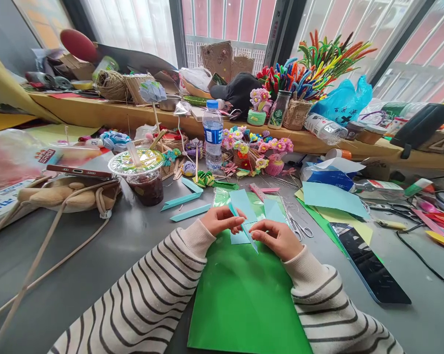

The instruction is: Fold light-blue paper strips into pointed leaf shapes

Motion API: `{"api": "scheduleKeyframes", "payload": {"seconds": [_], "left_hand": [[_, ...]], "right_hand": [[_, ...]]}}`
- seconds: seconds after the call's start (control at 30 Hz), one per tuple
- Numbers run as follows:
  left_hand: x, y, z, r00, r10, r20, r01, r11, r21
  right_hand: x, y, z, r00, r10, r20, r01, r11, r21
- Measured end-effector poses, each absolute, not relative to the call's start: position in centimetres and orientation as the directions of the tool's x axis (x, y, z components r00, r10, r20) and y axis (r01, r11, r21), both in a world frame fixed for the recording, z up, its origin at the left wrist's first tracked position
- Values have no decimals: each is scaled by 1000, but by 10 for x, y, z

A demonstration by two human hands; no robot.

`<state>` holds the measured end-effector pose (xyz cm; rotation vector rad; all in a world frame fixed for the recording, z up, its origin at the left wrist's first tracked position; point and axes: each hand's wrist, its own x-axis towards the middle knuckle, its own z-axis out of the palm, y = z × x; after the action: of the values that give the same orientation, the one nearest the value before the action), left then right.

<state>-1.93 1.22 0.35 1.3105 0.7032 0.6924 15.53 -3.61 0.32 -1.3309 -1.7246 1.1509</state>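
Between my two hands is a narrow folded strip of light blue paper (252,241), tilted down to the right. My left hand (224,220) pinches its upper part, and the fingers of my right hand (272,237) close on its lower part. Beneath them lies a green sheet (247,300), with loose light blue paper pieces (243,202) on a clear sleeve just beyond. To the left, several folded blue strips (190,212) rest on the grey table. A pair of scissors (302,227) lies right of my right hand.
A lidded drink cup (144,189) and a water bottle (212,137) stand beyond my hands. On the right are a phone (369,265) and a light blue sheet (334,199) on stacked paper. A crowded wooden shelf (192,120) runs along the back.
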Motion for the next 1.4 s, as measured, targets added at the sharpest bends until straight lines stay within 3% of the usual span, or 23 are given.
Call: {"api": "scheduleKeyframes", "payload": {"seconds": [0.3, 0.5, 0.63, 0.8, 0.97, 1.2, 1.4], "left_hand": [[-7, 6, 13, 650, 752, -112, 116, 48, 992], [0, 10, 22, 632, 767, -105, 118, 39, 992], [2, 11, 20, 606, 790, -95, 56, 77, 995], [4, 9, 10, 563, 816, -128, -171, 266, 949], [7, 9, 4, 472, 860, -194, -202, 319, 926], [7, 6, 7, 420, 886, -196, -16, 223, 975], [6, 5, 3, 449, 860, -244, 32, 257, 966]], "right_hand": [[148, -40, 5, -265, 964, 34, 450, 155, -879], [153, -38, 5, -285, 957, 47, 285, 131, -950], [154, -36, 5, -272, 961, 52, 256, 125, -959], [156, -34, -1, -209, 974, 88, 402, 168, -900], [156, -35, -6, -167, 984, 62, 495, 138, -858], [150, -35, 1, 121, 951, 285, 522, 183, -833], [150, -36, 1, 138, 921, 364, 526, 243, -815]]}}
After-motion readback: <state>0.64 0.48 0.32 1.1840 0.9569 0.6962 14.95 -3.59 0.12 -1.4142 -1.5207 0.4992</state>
